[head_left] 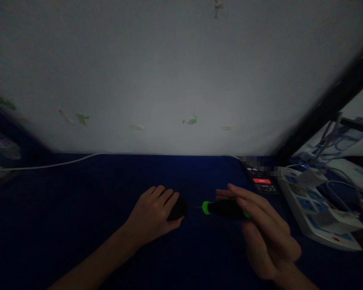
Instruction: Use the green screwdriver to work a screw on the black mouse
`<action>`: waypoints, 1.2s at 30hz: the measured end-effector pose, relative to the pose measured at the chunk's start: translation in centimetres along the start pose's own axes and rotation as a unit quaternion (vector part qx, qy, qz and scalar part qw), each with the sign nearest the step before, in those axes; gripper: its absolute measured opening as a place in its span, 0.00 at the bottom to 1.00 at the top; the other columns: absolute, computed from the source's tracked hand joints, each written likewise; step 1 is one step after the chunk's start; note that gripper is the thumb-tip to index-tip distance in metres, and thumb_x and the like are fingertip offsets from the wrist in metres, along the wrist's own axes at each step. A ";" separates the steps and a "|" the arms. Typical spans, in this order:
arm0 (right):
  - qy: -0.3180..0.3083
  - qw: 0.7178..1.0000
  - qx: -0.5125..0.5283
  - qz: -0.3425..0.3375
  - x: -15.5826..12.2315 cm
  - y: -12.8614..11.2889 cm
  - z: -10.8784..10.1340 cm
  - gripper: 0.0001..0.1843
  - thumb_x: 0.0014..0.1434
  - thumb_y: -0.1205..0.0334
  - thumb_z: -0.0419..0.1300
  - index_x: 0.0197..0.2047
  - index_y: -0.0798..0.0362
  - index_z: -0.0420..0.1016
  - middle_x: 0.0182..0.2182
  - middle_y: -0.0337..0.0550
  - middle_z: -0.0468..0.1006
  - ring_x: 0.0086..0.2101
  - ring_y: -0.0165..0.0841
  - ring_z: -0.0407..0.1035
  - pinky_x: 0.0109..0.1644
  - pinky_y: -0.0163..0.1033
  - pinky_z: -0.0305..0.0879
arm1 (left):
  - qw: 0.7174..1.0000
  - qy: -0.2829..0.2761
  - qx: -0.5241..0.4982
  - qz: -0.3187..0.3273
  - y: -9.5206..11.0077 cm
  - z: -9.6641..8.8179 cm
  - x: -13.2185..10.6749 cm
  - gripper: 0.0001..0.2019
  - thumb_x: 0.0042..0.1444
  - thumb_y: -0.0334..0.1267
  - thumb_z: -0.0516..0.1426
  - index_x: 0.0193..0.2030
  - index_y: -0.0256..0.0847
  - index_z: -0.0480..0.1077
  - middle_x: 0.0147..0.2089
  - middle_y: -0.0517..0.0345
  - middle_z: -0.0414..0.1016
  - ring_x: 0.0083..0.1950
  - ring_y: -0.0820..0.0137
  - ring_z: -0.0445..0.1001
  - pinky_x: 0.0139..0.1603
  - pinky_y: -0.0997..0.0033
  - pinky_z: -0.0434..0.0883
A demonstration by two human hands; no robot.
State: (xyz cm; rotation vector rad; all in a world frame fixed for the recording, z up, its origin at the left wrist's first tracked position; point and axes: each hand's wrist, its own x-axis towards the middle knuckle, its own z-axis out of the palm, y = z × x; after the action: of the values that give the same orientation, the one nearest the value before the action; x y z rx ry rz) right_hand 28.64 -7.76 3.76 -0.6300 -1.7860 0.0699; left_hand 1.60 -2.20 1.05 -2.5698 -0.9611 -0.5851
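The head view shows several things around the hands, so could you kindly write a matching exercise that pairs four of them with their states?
Things:
1. green-and-black screwdriver
2. dark rounded object
3. smartphone
4. white power strip

States:
A. holding plugged-in adapters
B. lit, with digits and a red button
C. cupped under the left hand
D. gripped in the right hand

Pairs: 1-D, 2-C, 3-B, 4-A

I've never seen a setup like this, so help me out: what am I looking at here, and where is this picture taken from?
This picture comes from a camera worn on a person's head, looking forward and down, so these are the person's own two hands, not a machine's. The left hand cups a black object, too dark to identify. The right hand holds a green-and-black screwdriver. Beneath them is a dark blue surface, backed by a white wall. Off to the right lie a phone, apparently showing a timer, and a power strip.
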 end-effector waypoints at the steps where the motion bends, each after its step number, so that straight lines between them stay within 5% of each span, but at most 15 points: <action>1: 0.003 1.000 0.000 0.004 0.0 -0.1 0.0 0.30 0.68 0.75 0.56 0.71 0.52 0.69 0.65 0.55 0.75 0.54 0.47 0.81 0.49 0.53 0.86 | 1.000 0.000 -0.007 -0.004 0.0 0.1 0.0 0.19 0.56 0.48 0.67 0.49 0.37 0.77 0.44 0.48 0.84 0.42 0.54 0.79 0.41 0.55 0.74; 5: 0.029 0.999 0.020 -0.009 0.0 -0.1 0.1 0.32 0.64 0.76 0.63 0.69 0.49 0.71 0.60 0.51 0.80 0.50 0.44 0.82 0.46 0.49 0.87 | 0.999 -0.007 -0.038 -0.012 -0.1 0.5 -0.1 0.18 0.54 0.48 0.67 0.46 0.38 0.77 0.40 0.50 0.83 0.40 0.54 0.79 0.38 0.55 0.76; 11: -0.007 0.998 0.068 0.010 1.5 -0.1 0.5 0.33 0.64 0.80 0.57 0.71 0.53 0.69 0.62 0.54 0.76 0.55 0.44 0.78 0.50 0.50 0.84 | 0.995 -0.003 -0.099 -0.025 0.7 1.2 -0.1 0.19 0.53 0.48 0.67 0.47 0.40 0.77 0.40 0.51 0.83 0.40 0.55 0.79 0.41 0.53 0.79; 15: 0.028 0.996 0.079 0.015 3.6 -0.3 0.9 0.31 0.62 0.78 0.64 0.66 0.49 0.75 0.53 0.49 0.80 0.50 0.40 0.78 0.48 0.46 0.82 | 0.987 0.008 -0.156 -0.021 1.6 1.7 0.2 0.22 0.54 0.51 0.69 0.50 0.40 0.76 0.43 0.52 0.83 0.41 0.57 0.79 0.44 0.54 0.79; 20: -0.058 0.988 0.136 0.048 5.1 -0.9 0.8 0.29 0.67 0.77 0.56 0.68 0.52 0.72 0.61 0.54 0.77 0.57 0.43 0.76 0.56 0.51 0.80 | 0.983 0.024 -0.179 -0.006 2.0 2.1 0.3 0.24 0.56 0.57 0.69 0.50 0.41 0.76 0.43 0.52 0.83 0.40 0.57 0.79 0.41 0.54 0.78; 25: -0.006 0.995 0.096 0.007 5.4 -0.9 0.5 0.25 0.61 0.73 0.70 0.61 0.54 0.79 0.50 0.50 0.81 0.49 0.38 0.79 0.49 0.42 0.81 | 0.982 0.038 -0.184 -0.008 2.0 2.3 0.3 0.22 0.57 0.54 0.69 0.51 0.43 0.76 0.44 0.53 0.84 0.41 0.57 0.80 0.42 0.54 0.78; 29: -0.040 0.994 0.102 0.009 5.8 -1.0 0.4 0.22 0.66 0.75 0.61 0.63 0.58 0.77 0.57 0.56 0.80 0.55 0.43 0.77 0.56 0.48 0.80 | 0.983 0.036 -0.182 -0.011 2.2 2.2 0.3 0.21 0.56 0.52 0.70 0.49 0.43 0.76 0.43 0.54 0.84 0.41 0.57 0.80 0.43 0.54 0.79; 36: 0.013 0.999 0.026 -0.032 6.5 -1.1 0.7 0.14 0.64 0.66 0.70 0.53 0.53 0.83 0.45 0.49 0.82 0.43 0.38 0.80 0.43 0.42 0.83 | 0.983 0.046 -0.177 -0.012 2.2 2.4 0.2 0.22 0.57 0.50 0.68 0.53 0.41 0.75 0.47 0.51 0.84 0.46 0.54 0.81 0.47 0.51 0.80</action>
State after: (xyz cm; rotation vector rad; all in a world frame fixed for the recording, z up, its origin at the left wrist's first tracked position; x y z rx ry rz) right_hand 26.50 -5.64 9.63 -0.5332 -1.7730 0.0643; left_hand 3.88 -2.60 -1.31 -2.8089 -0.9297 -0.9487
